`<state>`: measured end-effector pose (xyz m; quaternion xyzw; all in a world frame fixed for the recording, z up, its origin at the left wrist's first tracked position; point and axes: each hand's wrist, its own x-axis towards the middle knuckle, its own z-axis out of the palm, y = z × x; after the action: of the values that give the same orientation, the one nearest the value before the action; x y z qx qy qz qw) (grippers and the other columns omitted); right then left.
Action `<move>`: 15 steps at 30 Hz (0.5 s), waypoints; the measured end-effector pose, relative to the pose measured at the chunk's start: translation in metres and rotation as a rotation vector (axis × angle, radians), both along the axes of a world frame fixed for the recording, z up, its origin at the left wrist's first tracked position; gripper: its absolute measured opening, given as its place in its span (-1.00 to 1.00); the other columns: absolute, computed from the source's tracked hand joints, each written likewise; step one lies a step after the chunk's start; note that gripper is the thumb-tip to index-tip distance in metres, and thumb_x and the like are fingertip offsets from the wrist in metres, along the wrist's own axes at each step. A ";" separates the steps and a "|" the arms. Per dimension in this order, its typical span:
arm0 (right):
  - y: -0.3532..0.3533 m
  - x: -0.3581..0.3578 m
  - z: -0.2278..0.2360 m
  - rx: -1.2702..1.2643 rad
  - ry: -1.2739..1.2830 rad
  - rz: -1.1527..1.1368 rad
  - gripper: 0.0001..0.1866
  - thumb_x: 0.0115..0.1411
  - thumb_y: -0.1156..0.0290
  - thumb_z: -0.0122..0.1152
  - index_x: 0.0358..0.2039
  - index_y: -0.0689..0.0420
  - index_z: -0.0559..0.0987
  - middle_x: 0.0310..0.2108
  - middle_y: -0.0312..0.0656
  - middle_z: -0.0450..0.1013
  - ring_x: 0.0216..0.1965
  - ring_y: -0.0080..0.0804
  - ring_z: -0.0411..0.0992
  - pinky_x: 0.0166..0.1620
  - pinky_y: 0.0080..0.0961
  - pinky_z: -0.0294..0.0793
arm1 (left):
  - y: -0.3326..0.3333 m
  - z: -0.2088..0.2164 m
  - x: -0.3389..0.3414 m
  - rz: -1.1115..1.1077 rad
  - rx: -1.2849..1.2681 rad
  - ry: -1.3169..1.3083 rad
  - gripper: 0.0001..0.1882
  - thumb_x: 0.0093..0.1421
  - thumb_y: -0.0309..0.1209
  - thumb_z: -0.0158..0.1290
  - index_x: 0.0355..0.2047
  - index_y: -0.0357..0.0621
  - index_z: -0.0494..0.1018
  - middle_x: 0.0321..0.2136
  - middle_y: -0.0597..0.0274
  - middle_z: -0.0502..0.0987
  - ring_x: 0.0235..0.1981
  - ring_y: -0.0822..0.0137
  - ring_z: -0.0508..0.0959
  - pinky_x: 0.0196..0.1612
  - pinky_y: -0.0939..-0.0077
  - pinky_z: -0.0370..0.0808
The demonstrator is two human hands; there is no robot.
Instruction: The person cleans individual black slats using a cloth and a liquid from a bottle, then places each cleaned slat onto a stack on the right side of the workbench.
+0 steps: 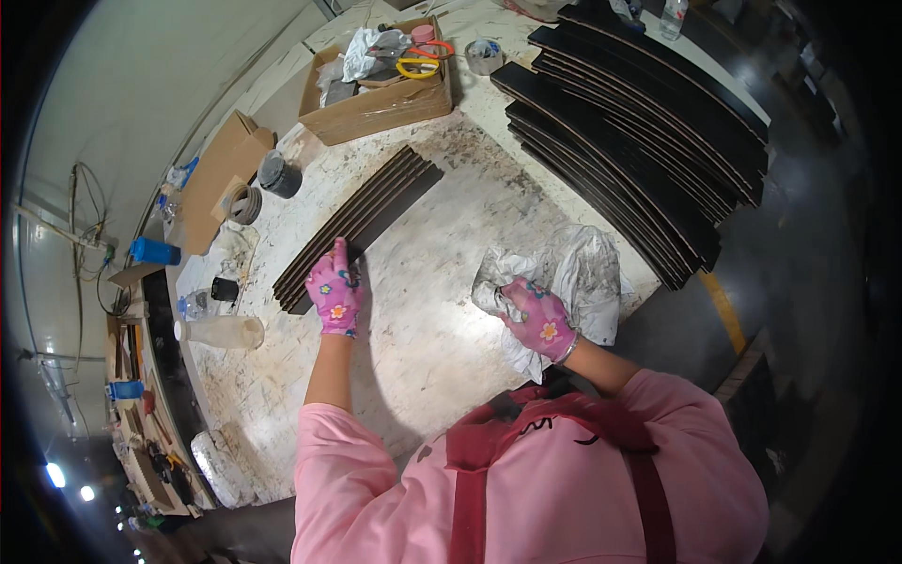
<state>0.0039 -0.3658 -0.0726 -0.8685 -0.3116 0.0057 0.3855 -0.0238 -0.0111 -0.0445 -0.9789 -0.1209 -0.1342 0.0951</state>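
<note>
A small stack of long, dark strips with stepped edges lies slantwise on the worn white tabletop. My left hand, in a pink flowered glove, grips the near part of that stack, its index finger stretched along the strips. What its other fingers do is partly hidden. To the right, my right hand wears a matching glove and is closed on a crumpled white rag with dark smudges. More of the stained white cloth bunches beside that hand, at the table's right edge.
Large piles of dark strips fill the back right. A cardboard box holds scissors and odds and ends. Tape, a dark-filled jar, a translucent bottle and a wrapped bundle stand around the table.
</note>
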 end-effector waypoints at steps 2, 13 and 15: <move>0.000 0.000 0.005 0.023 0.016 -0.007 -0.63 0.01 0.34 0.29 -0.16 0.15 0.49 -0.15 -0.04 0.44 -0.22 -0.04 0.47 -0.22 -0.25 0.48 | 0.006 0.005 0.009 0.063 -0.103 0.045 -0.25 -0.12 -0.40 0.16 0.18 0.05 0.28 -0.06 0.10 0.44 -0.05 0.06 0.45 -0.06 0.18 0.36; 0.002 -0.001 0.003 0.039 -0.063 -0.039 -0.62 -0.01 0.35 0.33 -0.15 0.14 0.51 -0.15 -0.03 0.45 -0.19 -0.03 0.47 -0.19 -0.24 0.49 | 0.009 0.000 0.017 -0.053 -0.062 -0.079 -0.49 -0.24 -0.49 0.20 -0.16 -0.04 0.46 -0.15 0.13 0.45 -0.10 0.04 0.43 -0.14 0.18 0.36; 0.002 -0.001 0.001 0.041 -0.090 -0.031 -0.61 -0.02 0.35 0.33 -0.15 0.14 0.51 -0.13 -0.02 0.45 -0.17 -0.03 0.47 -0.17 -0.25 0.49 | 0.018 -0.001 0.020 -0.073 -0.061 -0.080 -0.59 -0.16 -0.46 0.17 -0.20 -0.06 0.47 -0.18 0.12 0.47 -0.16 0.06 0.47 -0.17 0.19 0.38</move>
<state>0.0032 -0.3640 -0.0716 -0.8645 -0.3151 -0.0459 0.3889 -0.0042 0.0068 -0.0458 -0.9790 -0.0926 -0.1729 0.0555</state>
